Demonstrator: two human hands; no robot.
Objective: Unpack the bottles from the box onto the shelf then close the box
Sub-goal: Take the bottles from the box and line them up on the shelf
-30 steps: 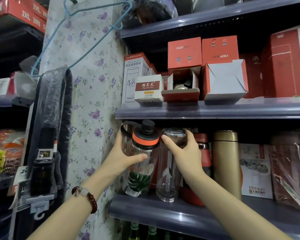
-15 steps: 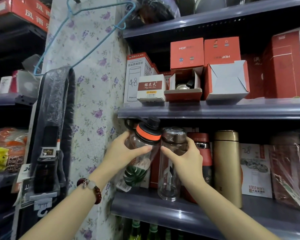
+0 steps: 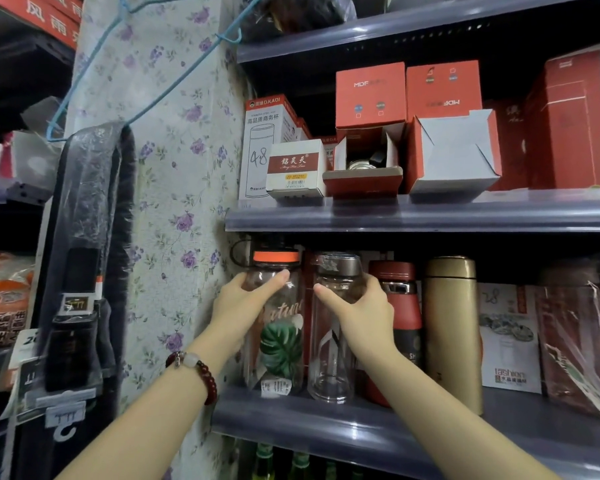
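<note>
Two clear bottles stand upright side by side at the left end of the lower grey shelf (image 3: 326, 427). The orange-lidded bottle (image 3: 278, 341) with a green leaf print is on the left, and my left hand (image 3: 243, 303) grips its upper body. To its right stands the clear bottle with a silver lid (image 3: 333, 362); my right hand (image 3: 361, 310) grips it just below the lid. The box they came from is out of view.
Right of the bottles stand a red flask (image 3: 402, 327), a gold flask (image 3: 452, 327) and packaged goods. The upper shelf (image 3: 430, 216) holds red and white cartons, one open. A floral-covered pillar (image 3: 160, 202) borders the shelf on the left, with hanging black items (image 3: 84, 271).
Both bottles have gone from tilted and lifted to standing upright, further back on the lower shelf. My hands moved in with them and still hold them.
</note>
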